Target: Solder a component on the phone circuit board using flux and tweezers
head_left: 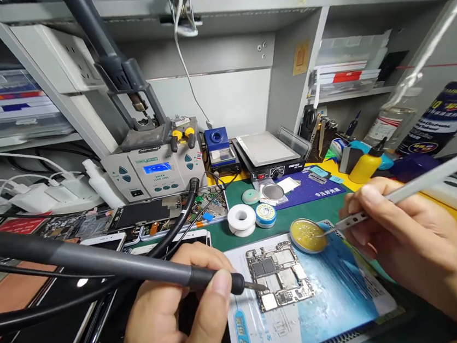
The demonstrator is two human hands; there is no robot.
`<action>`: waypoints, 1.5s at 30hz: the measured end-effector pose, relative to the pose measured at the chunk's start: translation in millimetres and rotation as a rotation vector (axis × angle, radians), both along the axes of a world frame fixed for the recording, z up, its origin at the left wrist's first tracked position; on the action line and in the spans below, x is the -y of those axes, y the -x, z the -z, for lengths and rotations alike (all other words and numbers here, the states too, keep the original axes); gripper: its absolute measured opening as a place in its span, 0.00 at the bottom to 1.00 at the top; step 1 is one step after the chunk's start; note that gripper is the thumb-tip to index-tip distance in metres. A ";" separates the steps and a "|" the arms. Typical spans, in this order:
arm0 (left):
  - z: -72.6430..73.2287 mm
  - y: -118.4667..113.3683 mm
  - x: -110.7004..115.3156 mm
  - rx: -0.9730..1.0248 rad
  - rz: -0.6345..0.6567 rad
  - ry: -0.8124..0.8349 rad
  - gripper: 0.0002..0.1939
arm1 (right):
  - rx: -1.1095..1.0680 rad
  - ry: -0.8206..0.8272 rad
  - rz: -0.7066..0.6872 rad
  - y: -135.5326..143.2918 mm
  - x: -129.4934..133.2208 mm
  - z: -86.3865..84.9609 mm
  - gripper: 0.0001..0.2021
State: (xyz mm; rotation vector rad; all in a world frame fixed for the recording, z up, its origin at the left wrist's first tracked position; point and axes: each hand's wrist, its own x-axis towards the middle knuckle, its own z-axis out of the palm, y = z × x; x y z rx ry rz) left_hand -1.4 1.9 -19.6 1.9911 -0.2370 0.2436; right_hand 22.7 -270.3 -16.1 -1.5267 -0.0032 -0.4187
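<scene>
My left hand [182, 314] is closed round a dark soldering iron [131, 259]. The iron's tip points at the left part of a phone circuit board [282, 281]; whether it touches cannot be told. That board lies flat on a blue and white work mat [341, 291]. In my right hand [421, 232] I grip silver tweezers [427, 176] between thumb and fingers. Their points reach the rim area of a round tin of yellow paste [307, 234], which sits at the mat's upper edge.
Behind the mat are a white spool [242, 219], a blue-labelled solder tin [265, 215] and a hot plate [272, 155]. A rework station [154, 171] stands back left. Phones [62, 306] lie left, beneath thick black cables. A yellow bottle [366, 164] stands right.
</scene>
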 end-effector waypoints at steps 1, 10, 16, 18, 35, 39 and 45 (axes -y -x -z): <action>0.4 -1.1 -2.3 0.013 0.031 -0.014 0.13 | -0.011 -0.010 -0.017 -2.3 1.4 0.2 0.15; 0.6 -11.9 -8.6 0.011 0.103 0.047 0.16 | 0.008 0.039 -0.086 -23.2 2.7 2.4 0.19; -6.4 -10.6 0.9 0.004 0.044 0.180 0.18 | 0.048 0.118 -0.073 -24.8 3.1 5.9 0.11; -5.8 -12.7 1.8 0.012 0.038 0.237 0.18 | 0.052 0.127 -0.064 -24.6 2.9 6.7 0.10; -20.4 -29.3 5.7 0.061 0.038 0.467 0.15 | 0.224 0.180 -0.031 -21.6 -3.3 18.2 0.15; -27.2 -35.9 24.8 0.058 0.070 0.459 0.12 | 0.277 0.275 0.008 -23.4 -3.6 23.6 0.13; -20.8 -38.4 29.5 0.087 0.067 0.463 0.10 | 0.330 0.472 0.146 -6.5 8.0 16.2 0.15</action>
